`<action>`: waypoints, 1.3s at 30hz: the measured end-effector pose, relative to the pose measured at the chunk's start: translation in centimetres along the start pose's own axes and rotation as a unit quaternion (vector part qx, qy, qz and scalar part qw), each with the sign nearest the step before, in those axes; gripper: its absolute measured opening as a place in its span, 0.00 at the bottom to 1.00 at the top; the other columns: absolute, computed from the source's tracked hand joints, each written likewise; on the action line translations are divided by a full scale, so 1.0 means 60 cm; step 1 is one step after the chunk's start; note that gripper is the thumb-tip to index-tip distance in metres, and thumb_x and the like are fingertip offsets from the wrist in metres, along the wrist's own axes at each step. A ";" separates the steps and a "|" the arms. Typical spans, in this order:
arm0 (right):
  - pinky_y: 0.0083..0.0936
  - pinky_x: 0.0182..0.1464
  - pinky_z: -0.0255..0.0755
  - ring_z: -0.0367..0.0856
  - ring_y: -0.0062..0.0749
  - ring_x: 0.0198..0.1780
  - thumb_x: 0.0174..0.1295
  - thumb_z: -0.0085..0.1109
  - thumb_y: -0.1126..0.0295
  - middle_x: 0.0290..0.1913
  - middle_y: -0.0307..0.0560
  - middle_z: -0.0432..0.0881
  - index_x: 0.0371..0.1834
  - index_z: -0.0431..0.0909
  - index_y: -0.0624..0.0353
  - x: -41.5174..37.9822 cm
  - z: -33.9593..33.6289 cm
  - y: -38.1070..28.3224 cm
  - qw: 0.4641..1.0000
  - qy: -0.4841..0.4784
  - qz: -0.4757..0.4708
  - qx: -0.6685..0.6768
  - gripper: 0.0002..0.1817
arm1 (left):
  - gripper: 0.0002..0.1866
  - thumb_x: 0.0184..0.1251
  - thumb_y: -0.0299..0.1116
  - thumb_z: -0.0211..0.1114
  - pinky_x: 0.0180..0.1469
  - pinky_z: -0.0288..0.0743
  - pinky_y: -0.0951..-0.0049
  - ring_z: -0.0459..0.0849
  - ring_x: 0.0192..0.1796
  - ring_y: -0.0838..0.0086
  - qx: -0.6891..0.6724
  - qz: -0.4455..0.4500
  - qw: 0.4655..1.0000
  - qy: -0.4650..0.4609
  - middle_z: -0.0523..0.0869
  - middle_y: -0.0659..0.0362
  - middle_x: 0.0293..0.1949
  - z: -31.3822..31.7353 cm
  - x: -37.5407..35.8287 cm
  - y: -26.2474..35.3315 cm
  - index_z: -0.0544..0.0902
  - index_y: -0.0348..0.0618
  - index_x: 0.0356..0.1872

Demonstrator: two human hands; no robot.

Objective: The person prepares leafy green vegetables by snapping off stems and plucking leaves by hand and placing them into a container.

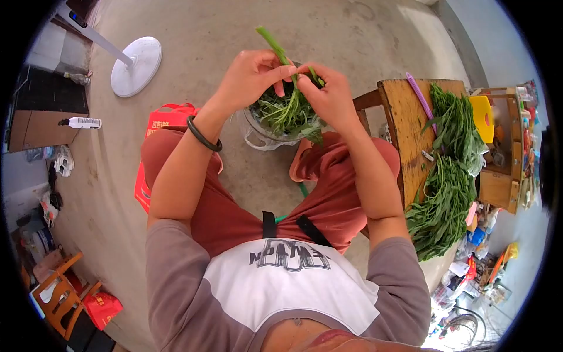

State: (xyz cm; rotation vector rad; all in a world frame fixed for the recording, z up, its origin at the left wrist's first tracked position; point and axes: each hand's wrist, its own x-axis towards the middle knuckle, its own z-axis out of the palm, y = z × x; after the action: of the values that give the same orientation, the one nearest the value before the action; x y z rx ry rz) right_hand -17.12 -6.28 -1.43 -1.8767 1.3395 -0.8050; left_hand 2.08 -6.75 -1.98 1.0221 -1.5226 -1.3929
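My left hand [256,79], with a dark band at its wrist, is closed around a thick green vegetable stalk [271,40]. The stalk's cut end points up and away from me, and its leafy part hangs down. My right hand [325,94] pinches the same stalk close to the left fingers, with a bit of green showing between its fingertips. Both hands are held over a round bin [249,122] lined with a plastic bag. Leafy greens [284,117] fill the bin's top, partly hidden by the hands.
At my right, a wooden table [404,111] bears two heaps of long-leaved greens [447,202], a purple strip [417,94] and a yellow object [482,119]. A red bag [158,120] stands by my left knee. A white round stand base [136,66] is on the floor.
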 end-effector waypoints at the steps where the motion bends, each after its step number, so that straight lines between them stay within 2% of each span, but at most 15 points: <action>1: 0.26 0.36 0.72 0.76 0.33 0.29 0.59 0.55 0.64 0.27 0.49 0.81 0.36 0.80 0.64 0.005 -0.001 0.009 0.999 0.041 0.009 -0.004 0.13 | 0.11 0.66 0.35 0.66 0.26 0.65 0.84 0.82 0.25 0.83 -0.012 -0.005 1.000 0.002 0.85 0.64 0.29 0.002 -0.001 0.006 0.85 0.38 0.40; 3: 0.25 0.36 0.71 0.75 0.31 0.27 0.59 0.55 0.63 0.25 0.47 0.80 0.35 0.80 0.64 0.030 -0.011 0.047 0.992 0.123 0.027 -0.012 0.13 | 0.11 0.65 0.36 0.67 0.26 0.67 0.83 0.83 0.25 0.82 -0.014 -0.005 1.000 0.026 0.86 0.62 0.28 0.001 -0.002 0.018 0.85 0.36 0.38; 4: 0.23 0.37 0.70 0.73 0.27 0.29 0.62 0.53 0.64 0.26 0.41 0.79 0.35 0.80 0.63 0.042 -0.034 0.059 0.989 0.089 0.092 0.073 0.13 | 0.12 0.64 0.36 0.68 0.26 0.69 0.82 0.83 0.25 0.81 -0.005 0.000 0.999 0.047 0.86 0.61 0.27 -0.003 -0.003 0.026 0.84 0.35 0.36; 7: 0.21 0.40 0.69 0.72 0.23 0.32 0.64 0.50 0.67 0.28 0.36 0.77 0.36 0.80 0.62 0.037 -0.058 0.051 0.954 0.076 0.048 0.285 0.11 | 0.13 0.63 0.36 0.70 0.26 0.70 0.81 0.83 0.24 0.80 0.030 -0.002 0.995 0.099 0.86 0.59 0.26 -0.011 -0.004 0.040 0.83 0.34 0.31; 8: 0.17 0.42 0.67 0.72 0.21 0.34 0.65 0.51 0.67 0.30 0.34 0.77 0.38 0.81 0.61 0.033 -0.060 0.043 0.942 0.038 0.083 0.323 0.11 | 0.13 0.62 0.36 0.70 0.26 0.70 0.81 0.84 0.24 0.80 0.045 -0.008 0.992 0.115 0.86 0.59 0.26 -0.015 -0.005 0.040 0.83 0.34 0.30; 11: 0.15 0.41 0.67 0.72 0.17 0.33 0.66 0.56 0.63 0.30 0.33 0.78 0.38 0.81 0.62 0.024 -0.047 0.021 0.968 -0.077 0.074 0.229 0.12 | 0.15 0.61 0.37 0.71 0.25 0.71 0.81 0.84 0.24 0.78 0.019 0.005 0.995 0.095 0.86 0.58 0.26 -0.016 -0.003 0.028 0.81 0.34 0.28; 14: 0.16 0.40 0.67 0.73 0.15 0.34 0.64 0.62 0.60 0.31 0.32 0.79 0.39 0.83 0.61 0.013 -0.022 0.013 0.969 -0.155 0.077 0.177 0.14 | 0.16 0.62 0.39 0.70 0.26 0.73 0.80 0.84 0.24 0.77 -0.012 -0.003 0.995 0.097 0.86 0.58 0.26 -0.013 -0.003 0.021 0.82 0.34 0.28; 18: 0.15 0.37 0.66 0.72 0.13 0.34 0.64 0.63 0.63 0.32 0.32 0.78 0.42 0.80 0.62 0.010 -0.007 0.007 0.959 -0.160 0.099 0.212 0.13 | 0.17 0.63 0.40 0.69 0.27 0.75 0.80 0.85 0.24 0.77 0.013 -0.008 0.993 0.116 0.86 0.57 0.27 -0.014 0.000 0.013 0.82 0.33 0.30; 23: 0.14 0.35 0.65 0.71 0.14 0.31 0.64 0.63 0.63 0.30 0.31 0.76 0.39 0.80 0.60 0.016 -0.022 0.014 0.928 -0.080 0.133 0.338 0.11 | 0.15 0.65 0.39 0.68 0.31 0.76 0.80 0.84 0.26 0.78 -0.046 -0.051 0.992 0.106 0.86 0.58 0.28 0.002 0.002 0.008 0.82 0.33 0.31; 26: 0.14 0.33 0.65 0.70 0.15 0.30 0.65 0.62 0.64 0.29 0.32 0.75 0.38 0.80 0.61 0.024 -0.049 0.031 0.914 -0.061 0.129 0.380 0.10 | 0.14 0.66 0.38 0.67 0.34 0.75 0.81 0.82 0.28 0.81 -0.090 -0.056 0.994 0.010 0.85 0.60 0.28 0.009 -0.002 0.006 0.83 0.34 0.33; 28: 0.14 0.31 0.63 0.69 0.15 0.28 0.66 0.59 0.65 0.27 0.32 0.74 0.38 0.80 0.61 0.022 -0.056 0.024 0.907 -0.054 0.126 0.397 0.10 | 0.13 0.67 0.39 0.66 0.35 0.73 0.81 0.81 0.32 0.84 -0.078 -0.042 0.996 -0.020 0.85 0.63 0.31 0.017 -0.004 -0.005 0.83 0.36 0.37; 30: 0.14 0.31 0.63 0.69 0.15 0.28 0.66 0.59 0.65 0.27 0.32 0.74 0.38 0.80 0.61 0.022 -0.059 0.028 0.909 -0.051 0.121 0.395 0.10 | 0.12 0.67 0.36 0.66 0.39 0.74 0.80 0.79 0.34 0.86 -0.030 -0.009 0.999 -0.041 0.85 0.65 0.32 0.021 -0.006 -0.005 0.83 0.36 0.38; 33: 0.14 0.31 0.62 0.68 0.14 0.28 0.67 0.59 0.65 0.27 0.31 0.74 0.38 0.80 0.61 0.023 -0.058 0.026 0.915 -0.060 0.114 0.383 0.10 | 0.11 0.65 0.35 0.67 0.38 0.73 0.81 0.79 0.35 0.85 0.032 0.046 0.997 -0.044 0.85 0.65 0.32 0.025 -0.006 -0.009 0.84 0.36 0.36; 36: 0.13 0.31 0.62 0.68 0.14 0.28 0.67 0.58 0.65 0.27 0.30 0.73 0.39 0.81 0.60 0.023 -0.059 0.020 0.924 -0.070 0.107 0.361 0.10 | 0.10 0.63 0.35 0.69 0.38 0.73 0.81 0.79 0.35 0.85 0.050 0.049 0.996 -0.061 0.84 0.66 0.31 0.024 -0.001 -0.020 0.84 0.36 0.35; 39: 0.13 0.31 0.61 0.67 0.13 0.28 0.67 0.58 0.65 0.27 0.29 0.72 0.40 0.81 0.60 0.023 -0.055 0.020 0.933 -0.074 0.099 0.339 0.10 | 0.10 0.62 0.34 0.70 0.37 0.73 0.80 0.78 0.33 0.85 -0.014 0.003 0.996 -0.090 0.84 0.66 0.29 0.028 -0.002 -0.024 0.84 0.36 0.35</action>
State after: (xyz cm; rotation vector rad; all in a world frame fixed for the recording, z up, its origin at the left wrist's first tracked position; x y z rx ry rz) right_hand -20.02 -8.43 -0.37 -1.2096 0.9646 -0.8604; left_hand 0.60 -6.14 -3.53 0.8928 -1.6295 -1.5328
